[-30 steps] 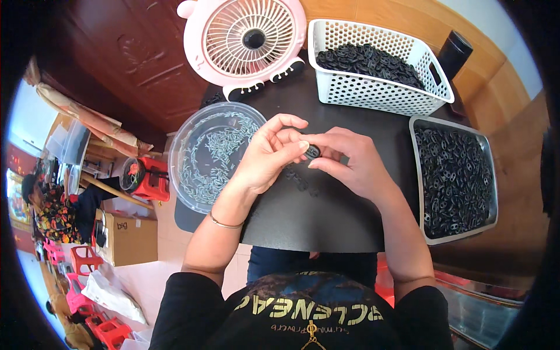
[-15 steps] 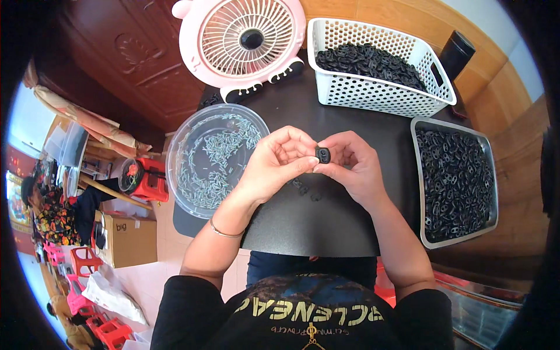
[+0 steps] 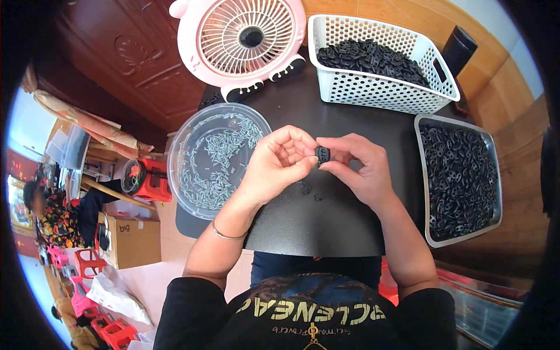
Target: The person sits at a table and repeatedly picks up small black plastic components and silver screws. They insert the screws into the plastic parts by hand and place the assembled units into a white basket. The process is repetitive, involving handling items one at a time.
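- Both hands meet over the middle of the black table, held above the surface.
- Right hand: thumb and fingertips pinched shut on a small black plastic part, held upright between them.
- Left hand: fingers curled in, thumb and forefinger tips touching the same part from its left side. Can't tell if it holds anything else in the pinch.
- Two more loose black pieces lie on the table just below the hands.
- Clear round bowl of small pale metal springs, just left of the left hand, overhanging the table edge.
- White perforated basket at the far right of the table, filled with black parts.
- Grey metal tray on the right, well apart from the right hand, also full of black parts.
- Pink desk fan stands at the far edge, facing the person, beside the basket.
- Thin bracelet on the left wrist.
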A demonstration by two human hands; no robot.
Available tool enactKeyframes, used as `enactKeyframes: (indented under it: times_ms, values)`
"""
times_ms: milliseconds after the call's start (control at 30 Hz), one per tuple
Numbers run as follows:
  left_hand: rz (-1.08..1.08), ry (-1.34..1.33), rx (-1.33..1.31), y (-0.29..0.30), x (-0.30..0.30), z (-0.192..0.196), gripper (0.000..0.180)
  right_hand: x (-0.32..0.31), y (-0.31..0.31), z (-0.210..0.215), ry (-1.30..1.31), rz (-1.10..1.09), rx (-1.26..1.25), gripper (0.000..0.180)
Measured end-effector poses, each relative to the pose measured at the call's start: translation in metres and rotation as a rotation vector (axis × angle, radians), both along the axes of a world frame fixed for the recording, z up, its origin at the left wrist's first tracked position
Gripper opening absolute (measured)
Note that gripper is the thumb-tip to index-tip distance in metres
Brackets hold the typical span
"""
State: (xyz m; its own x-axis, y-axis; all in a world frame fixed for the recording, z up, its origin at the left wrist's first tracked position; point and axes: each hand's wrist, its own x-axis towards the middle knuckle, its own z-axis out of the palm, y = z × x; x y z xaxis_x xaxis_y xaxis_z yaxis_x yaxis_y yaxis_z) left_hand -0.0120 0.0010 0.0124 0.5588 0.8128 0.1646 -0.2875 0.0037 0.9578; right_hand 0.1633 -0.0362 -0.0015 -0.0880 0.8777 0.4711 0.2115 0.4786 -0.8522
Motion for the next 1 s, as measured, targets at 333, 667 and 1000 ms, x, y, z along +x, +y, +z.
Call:
enactKeyframes:
  times_ms: [333,667,1000]
  values:
    - [0.135,0.173,0.293,-0.0023,0.0042,-0.0043,0.023,-0.0023,0.0006,-0.0044,0.050,-0.046,-0.048,0.031]
    - [0.045,0.092,0.247,-0.0005,0.0011,-0.0047,0.022,-0.0033,-0.0017,-0.0070,0.009,-0.044,0.049,0.030]
    - [0.141,0.255,0.535,0.0002,0.0006,-0.0074,0.017,-0.0031,-0.0008,-0.0073,-0.014,-0.067,0.165,0.028]
